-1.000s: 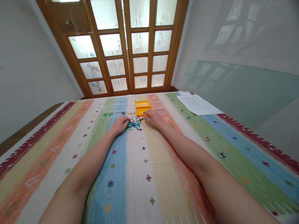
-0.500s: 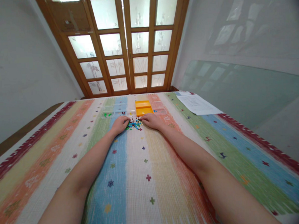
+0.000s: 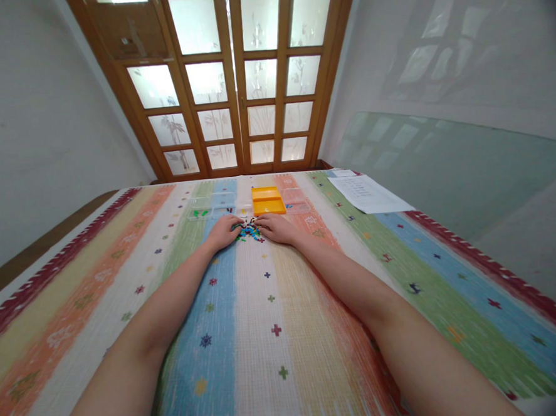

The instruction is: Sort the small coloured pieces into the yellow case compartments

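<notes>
White paper lies on striped tablecloth — glass-paned doors beyond.

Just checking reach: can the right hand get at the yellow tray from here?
Probably yes: the right hand is at the small pieces, just on the near side of the yellow tray, with nothing visible between.

Left grip and right grip flank small coloured pieces.

On the bench, a pile of pieces lies between the left hand and right hand; behind it, a box stands between trays, paper farther right.
</notes>
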`<action>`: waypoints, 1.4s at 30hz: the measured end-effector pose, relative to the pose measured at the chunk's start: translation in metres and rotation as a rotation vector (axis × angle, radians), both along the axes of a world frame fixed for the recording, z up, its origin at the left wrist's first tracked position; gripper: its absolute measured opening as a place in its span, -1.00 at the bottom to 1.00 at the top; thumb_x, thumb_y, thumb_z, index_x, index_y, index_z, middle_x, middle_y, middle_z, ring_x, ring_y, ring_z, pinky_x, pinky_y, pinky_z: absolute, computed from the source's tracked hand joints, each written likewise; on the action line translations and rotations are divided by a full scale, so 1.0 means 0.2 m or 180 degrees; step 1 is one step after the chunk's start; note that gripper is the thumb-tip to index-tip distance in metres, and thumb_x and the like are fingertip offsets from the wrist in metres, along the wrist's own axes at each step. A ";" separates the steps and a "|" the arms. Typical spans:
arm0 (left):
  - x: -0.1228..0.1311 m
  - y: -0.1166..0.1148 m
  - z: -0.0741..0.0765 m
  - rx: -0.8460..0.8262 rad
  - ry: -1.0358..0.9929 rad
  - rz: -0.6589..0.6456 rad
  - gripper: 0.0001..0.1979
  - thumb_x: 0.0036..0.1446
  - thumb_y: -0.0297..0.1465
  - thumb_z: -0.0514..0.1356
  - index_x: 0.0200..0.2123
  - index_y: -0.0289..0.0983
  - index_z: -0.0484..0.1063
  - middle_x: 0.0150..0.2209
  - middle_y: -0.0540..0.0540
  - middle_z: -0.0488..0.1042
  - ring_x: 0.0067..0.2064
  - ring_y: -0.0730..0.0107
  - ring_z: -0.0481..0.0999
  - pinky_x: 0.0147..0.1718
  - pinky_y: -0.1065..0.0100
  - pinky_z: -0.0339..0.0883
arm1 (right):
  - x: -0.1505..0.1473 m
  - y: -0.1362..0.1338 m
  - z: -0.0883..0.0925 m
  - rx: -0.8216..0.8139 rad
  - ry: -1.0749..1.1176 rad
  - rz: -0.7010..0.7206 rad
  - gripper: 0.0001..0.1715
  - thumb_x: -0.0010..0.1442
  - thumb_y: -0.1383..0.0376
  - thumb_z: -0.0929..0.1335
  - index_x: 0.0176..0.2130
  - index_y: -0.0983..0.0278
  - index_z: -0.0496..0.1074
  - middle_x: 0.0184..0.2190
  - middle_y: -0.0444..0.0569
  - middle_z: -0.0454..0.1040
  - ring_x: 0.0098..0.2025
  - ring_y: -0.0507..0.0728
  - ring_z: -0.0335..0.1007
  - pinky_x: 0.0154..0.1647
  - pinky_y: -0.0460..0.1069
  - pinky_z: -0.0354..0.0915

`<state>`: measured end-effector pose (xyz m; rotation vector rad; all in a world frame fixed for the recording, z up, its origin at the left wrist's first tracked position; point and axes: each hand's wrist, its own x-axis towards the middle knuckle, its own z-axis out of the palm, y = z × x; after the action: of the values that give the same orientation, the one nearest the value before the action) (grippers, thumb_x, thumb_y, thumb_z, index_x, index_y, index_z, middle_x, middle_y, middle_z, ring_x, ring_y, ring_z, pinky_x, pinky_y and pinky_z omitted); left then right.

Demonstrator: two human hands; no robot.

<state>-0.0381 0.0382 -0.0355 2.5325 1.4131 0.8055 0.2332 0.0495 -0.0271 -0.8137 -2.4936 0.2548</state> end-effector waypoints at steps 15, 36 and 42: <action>0.00 -0.02 0.02 -0.0034 0.0122 -0.0409 -0.63 0.29 -0.20 0.28 0.12 -0.15 0.60 0.13 -0.19 0.56 0.18 0.07 0.51 0.26 0.06 0.33 | 0.01 -0.01 0.02 -0.0069 -0.0043 -0.0079 -0.67 0.39 0.26 0.43 0.12 0.17 0.60 0.11 0.06 0.59 0.16 0.23 0.47 0.21 0.11 0.34; -0.10 0.05 0.00 0.0071 0.0150 0.0432 -0.77 0.19 -0.46 0.18 -0.21 -0.19 0.66 -0.12 -0.13 0.58 0.00 0.14 0.52 0.11 0.15 0.38 | 0.02 0.00 0.00 -0.0022 0.0048 -0.0114 -0.88 0.29 0.41 0.38 -0.16 0.24 0.52 -0.09 0.03 0.54 -0.04 0.19 0.43 0.00 0.02 0.28; -0.10 0.05 0.00 -0.0027 0.0164 0.0376 -0.84 0.16 -0.39 0.25 -0.24 -0.21 0.65 -0.21 -0.12 0.58 -0.10 0.16 0.51 0.01 0.19 0.38 | 0.02 0.01 -0.01 0.0014 0.0028 -0.0109 -0.91 0.31 0.40 0.38 -0.18 0.23 0.50 -0.09 0.02 0.54 -0.02 0.18 0.42 0.01 0.01 0.27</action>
<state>-0.0577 0.0486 -0.0352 2.5004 1.5913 0.7555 0.2378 0.0516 -0.0286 -0.8508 -2.4688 0.2405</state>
